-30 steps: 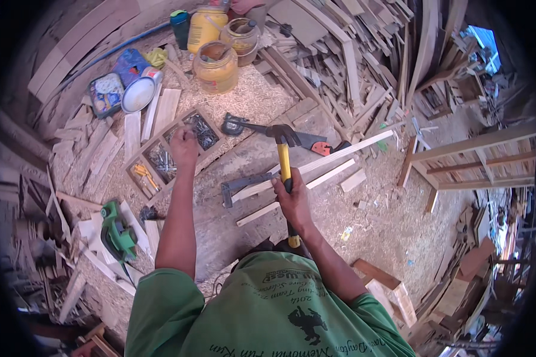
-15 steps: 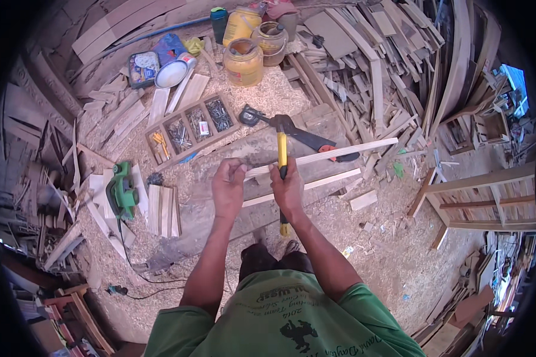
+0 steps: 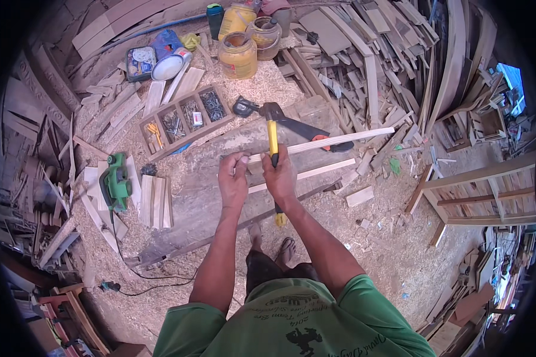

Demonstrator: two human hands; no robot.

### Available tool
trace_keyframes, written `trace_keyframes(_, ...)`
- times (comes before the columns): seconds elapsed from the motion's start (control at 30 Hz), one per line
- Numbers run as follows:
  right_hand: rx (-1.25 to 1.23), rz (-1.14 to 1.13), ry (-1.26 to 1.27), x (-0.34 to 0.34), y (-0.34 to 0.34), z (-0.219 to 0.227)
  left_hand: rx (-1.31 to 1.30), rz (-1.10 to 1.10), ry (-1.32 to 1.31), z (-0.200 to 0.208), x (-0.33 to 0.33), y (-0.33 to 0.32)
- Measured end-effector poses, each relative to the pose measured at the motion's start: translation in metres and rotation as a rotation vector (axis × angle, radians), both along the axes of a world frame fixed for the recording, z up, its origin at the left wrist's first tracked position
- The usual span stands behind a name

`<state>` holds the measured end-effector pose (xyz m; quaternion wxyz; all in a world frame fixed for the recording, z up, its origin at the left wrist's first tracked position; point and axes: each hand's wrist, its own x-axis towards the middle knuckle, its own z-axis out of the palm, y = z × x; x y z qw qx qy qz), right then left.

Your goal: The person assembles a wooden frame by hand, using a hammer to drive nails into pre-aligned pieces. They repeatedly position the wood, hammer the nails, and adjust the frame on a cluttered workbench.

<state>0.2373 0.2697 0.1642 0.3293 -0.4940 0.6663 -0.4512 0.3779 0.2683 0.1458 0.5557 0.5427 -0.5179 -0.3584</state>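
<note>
My left hand [image 3: 234, 178] pinches the near end of a slim pale wooden strip [image 3: 339, 139], which slants up to the right above a worn wooden bench [image 3: 202, 199]. Wrapped round the dark grip of a hammer with a yellow and black handle [image 3: 273, 135], my right hand [image 3: 280, 178] is closed beside the strip; whether it also grips the strip is hidden. The hammer's dark head [image 3: 272, 110] points away from me. A second pale strip [image 3: 321, 172] lies on the bench below. Behind the held strip rests a long dark tool [image 3: 304, 130], orange near its right end.
A compartmented wooden box [image 3: 144, 132] of nails and small hardware sits at the back left. To the left are a green power planer [image 3: 117, 184] with a cord and short wooden blocks [image 3: 155, 202]. Jars [image 3: 238, 59] and piled offcuts [image 3: 369, 65] stand beyond.
The view has shifted slightly, so the bench appears a little higher and my feet show more. Both hands keep their holds, and the strip and hammer stay nearly the same.
</note>
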Motion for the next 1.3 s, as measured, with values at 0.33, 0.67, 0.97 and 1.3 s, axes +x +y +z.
trace_keyframes(0.33,0.013,0.020,-0.017,-0.001,-0.004,-0.003,-0.190,0.036,-0.316,0.004,-0.004,0.001)
trace_keyframes(0.67,-0.008,0.243,0.145,-0.031,0.051,0.067,-0.241,0.061,-0.364,0.006,0.000,-0.007)
trace_keyframes(0.97,-0.198,0.354,0.529,-0.038,0.076,0.134,-0.307,0.055,-0.337,0.006,-0.005,-0.009)
trace_keyframes(1.3,-0.221,0.338,0.422,-0.032,0.083,0.142,-0.272,0.082,-0.330,0.007,-0.004,-0.008)
